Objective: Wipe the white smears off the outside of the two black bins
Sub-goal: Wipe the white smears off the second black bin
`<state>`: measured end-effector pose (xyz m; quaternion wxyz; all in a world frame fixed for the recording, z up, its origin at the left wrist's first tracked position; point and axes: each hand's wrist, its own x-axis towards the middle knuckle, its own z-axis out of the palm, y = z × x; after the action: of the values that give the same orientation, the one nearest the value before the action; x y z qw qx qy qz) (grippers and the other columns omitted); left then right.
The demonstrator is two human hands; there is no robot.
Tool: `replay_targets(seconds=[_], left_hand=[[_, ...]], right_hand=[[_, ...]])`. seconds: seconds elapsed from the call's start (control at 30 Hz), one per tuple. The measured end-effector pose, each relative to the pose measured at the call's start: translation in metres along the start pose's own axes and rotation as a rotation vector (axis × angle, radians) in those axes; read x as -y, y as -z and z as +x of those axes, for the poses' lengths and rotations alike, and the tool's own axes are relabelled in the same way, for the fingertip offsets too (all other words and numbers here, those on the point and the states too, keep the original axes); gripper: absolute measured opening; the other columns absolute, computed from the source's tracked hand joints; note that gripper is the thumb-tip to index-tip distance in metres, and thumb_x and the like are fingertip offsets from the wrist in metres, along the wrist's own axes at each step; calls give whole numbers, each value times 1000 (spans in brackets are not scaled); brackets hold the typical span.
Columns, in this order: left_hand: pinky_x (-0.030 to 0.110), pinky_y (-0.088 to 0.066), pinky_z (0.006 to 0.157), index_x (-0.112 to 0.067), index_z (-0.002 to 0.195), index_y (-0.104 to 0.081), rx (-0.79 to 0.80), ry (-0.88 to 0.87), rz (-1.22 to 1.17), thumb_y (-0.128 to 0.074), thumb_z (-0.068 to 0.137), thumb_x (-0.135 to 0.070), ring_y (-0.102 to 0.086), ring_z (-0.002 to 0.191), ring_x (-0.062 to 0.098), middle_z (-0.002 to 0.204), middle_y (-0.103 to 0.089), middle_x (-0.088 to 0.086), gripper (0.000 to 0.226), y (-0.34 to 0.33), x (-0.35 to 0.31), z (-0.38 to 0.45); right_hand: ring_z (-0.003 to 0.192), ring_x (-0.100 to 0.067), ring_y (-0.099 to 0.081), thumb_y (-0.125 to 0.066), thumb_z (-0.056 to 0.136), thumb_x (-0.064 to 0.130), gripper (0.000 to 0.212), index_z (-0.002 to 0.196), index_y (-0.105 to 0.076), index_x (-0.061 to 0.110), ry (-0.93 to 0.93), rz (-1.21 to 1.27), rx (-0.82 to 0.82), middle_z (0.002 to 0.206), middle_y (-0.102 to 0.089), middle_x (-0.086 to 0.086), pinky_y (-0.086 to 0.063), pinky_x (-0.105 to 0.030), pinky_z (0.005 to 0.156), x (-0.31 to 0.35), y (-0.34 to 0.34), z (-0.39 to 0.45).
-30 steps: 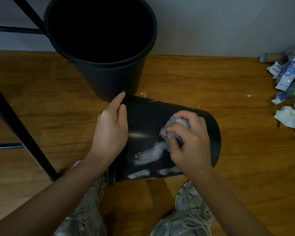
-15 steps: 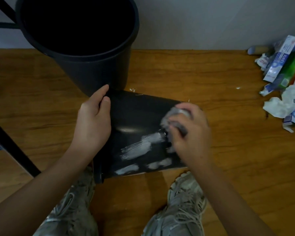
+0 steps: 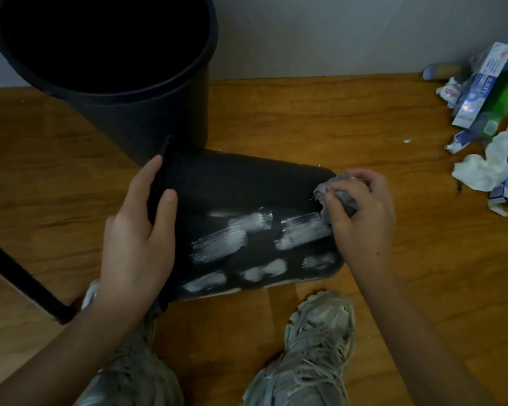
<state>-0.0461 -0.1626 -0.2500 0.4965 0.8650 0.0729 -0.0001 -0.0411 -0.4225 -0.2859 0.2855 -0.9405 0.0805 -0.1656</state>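
A black bin [image 3: 241, 189] lies on its side on the wooden floor, its mouth to the left. Several white smears [image 3: 232, 238] streak its lower side. My left hand [image 3: 138, 238] grips the bin's rim, thumb over the edge. My right hand [image 3: 361, 218] is closed on a crumpled grey tissue [image 3: 329, 190] and presses it against the bin's base end, at the right end of a smear. A second black bin [image 3: 147, 112] stands upright behind, touching the lying one.
Toothpaste boxes and tubes [image 3: 481, 89] and crumpled white tissue [image 3: 478, 168] are scattered at the right by the wall. A black metal leg [image 3: 18, 276] slants across the left. My two grey shoes [image 3: 311, 353] are on the floor just below the bin.
My right hand with the tissue has slid right along the bin, from its middle to its base end. The smears now lie uncovered. My left hand stays on the rim.
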Motion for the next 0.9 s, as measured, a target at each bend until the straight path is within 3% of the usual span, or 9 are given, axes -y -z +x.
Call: replay_targets(seconds=[0.1, 0.2, 0.27, 0.37, 0.43, 0.53, 0.63, 0.77, 0.9], left_hand=[[2, -41, 58, -27, 146, -35, -20, -1, 34, -39, 102, -26, -50, 64, -21, 74, -52, -48, 44, 3, 6, 2], [2, -40, 55, -28, 144, -41, -46, 6, 42, -39, 102, -27, -50, 60, -16, 67, -54, -28, 42, 11, 9, 12], [-3, -38, 56, -26, 141, -46, -61, 27, 55, -41, 102, -25, -51, 65, -21, 77, -51, -27, 40, 17, 9, 17], [-9, -32, 62, -25, 137, -52, -56, 71, 68, -43, 101, -24, -54, 88, -19, 106, -58, -20, 37, 25, 10, 22], [-9, -32, 61, -24, 134, -55, -67, 90, 60, -46, 100, -25, -51, 83, -24, 112, -57, -16, 35, 26, 11, 25], [-6, -35, 61, -27, 129, -57, -84, 56, 50, -48, 99, -27, -49, 81, -29, 101, -59, -22, 31, 27, 12, 26], [5, -40, 69, -32, 134, -50, -49, 22, 70, -46, 98, -32, -54, 92, -14, 109, -61, -22, 36, 29, 14, 18], [0, -38, 62, -31, 141, -43, -29, -18, 130, -40, 102, -29, -48, 71, -27, 78, -50, -50, 39, 27, 18, 5], [0, -38, 61, -25, 141, -44, -45, -35, 124, -36, 103, -24, -48, 65, -23, 74, -49, -51, 39, 24, 21, 12]], right_hand=[[111, -27, -51, -67, 86, 12, 10, 95, -70, 10, -23, 24, 25, 117, -54, -13, -40, -34, 89, 2, 0, 4], [109, -25, -52, -64, 85, 15, 13, 94, -71, 9, -6, 59, 61, 116, -54, -10, -40, -31, 89, 7, -2, 3], [108, -21, -52, -64, 84, 16, 13, 94, -71, 10, 37, 79, 93, 114, -54, -8, -41, -30, 89, 16, -4, -1], [107, -16, -50, -67, 85, 13, 10, 95, -71, 12, 123, 88, 176, 114, -55, -6, -37, -20, 89, 32, -10, -7], [107, -16, -50, -70, 85, 11, 11, 96, -71, 12, 157, 76, 194, 115, -56, -7, -32, -13, 88, 40, -14, -10], [107, -15, -48, -69, 86, 13, 13, 98, -71, 11, 157, 66, 179, 116, -57, -8, -31, -12, 88, 44, -18, -11], [108, -16, -49, -65, 88, 18, 14, 99, -71, 11, 146, 66, 184, 116, -56, -9, -34, -18, 88, 44, -19, -7], [112, -19, -50, -66, 90, 17, 9, 97, -71, 15, 78, 47, 259, 117, -54, -4, -32, -16, 86, 48, -21, 9], [110, -18, -49, -67, 89, 15, 9, 97, -71, 14, 94, 52, 248, 117, -53, -2, -29, -10, 86, 52, -21, 10]])
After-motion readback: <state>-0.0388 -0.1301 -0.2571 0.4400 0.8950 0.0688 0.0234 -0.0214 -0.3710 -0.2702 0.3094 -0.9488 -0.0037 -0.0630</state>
